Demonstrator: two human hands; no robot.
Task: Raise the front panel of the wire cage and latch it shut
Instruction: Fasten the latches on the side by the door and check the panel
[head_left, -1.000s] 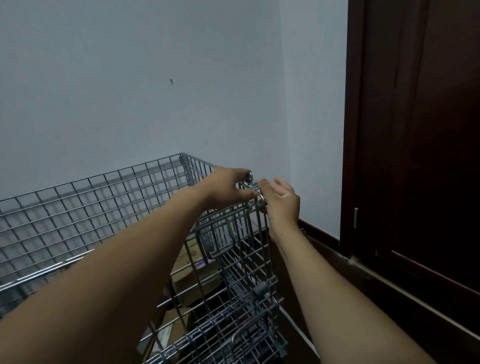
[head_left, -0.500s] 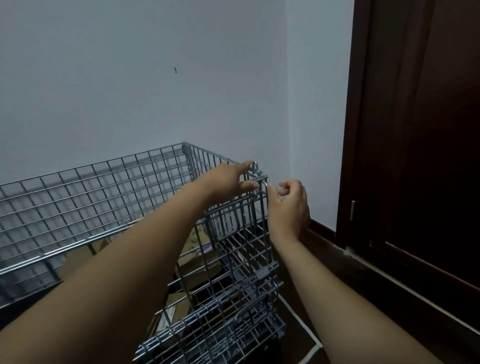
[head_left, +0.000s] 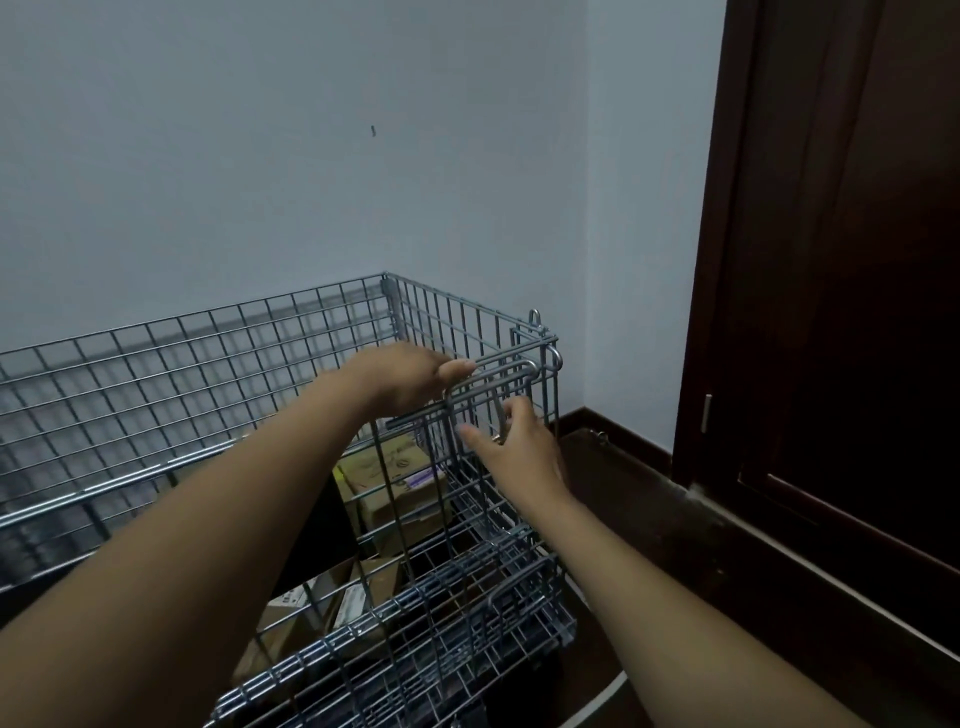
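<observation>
In the corner of the room, against the pale wall (head_left: 260, 156), stands one wire cage (head_left: 156, 374), with a dark wooden door (head_left: 841, 260) to its right. The cage's front panel (head_left: 457, 467) is raised upright at the cage's near right corner, its top wire level with the cage's rim. Two bare hands work at that corner. The left hand (head_left: 410, 379) is closed over the panel's top wire, thumb tip pressed along it. The right hand (head_left: 519, 447) is below and just right of the left, fingers loosely spread and half curled at a vertical wire of the panel; whether it truly grips the wire cannot be told. A wire loop latch (head_left: 535, 318) stands up at the cage's corner, apart from both hands. Inside the cage lie cardboard boxes (head_left: 395, 483); at least three show through the mesh, the rest hidden. The top box carries a label with a purple strip, its writing too blurred to read. No brand can be made out anywhere.
</observation>
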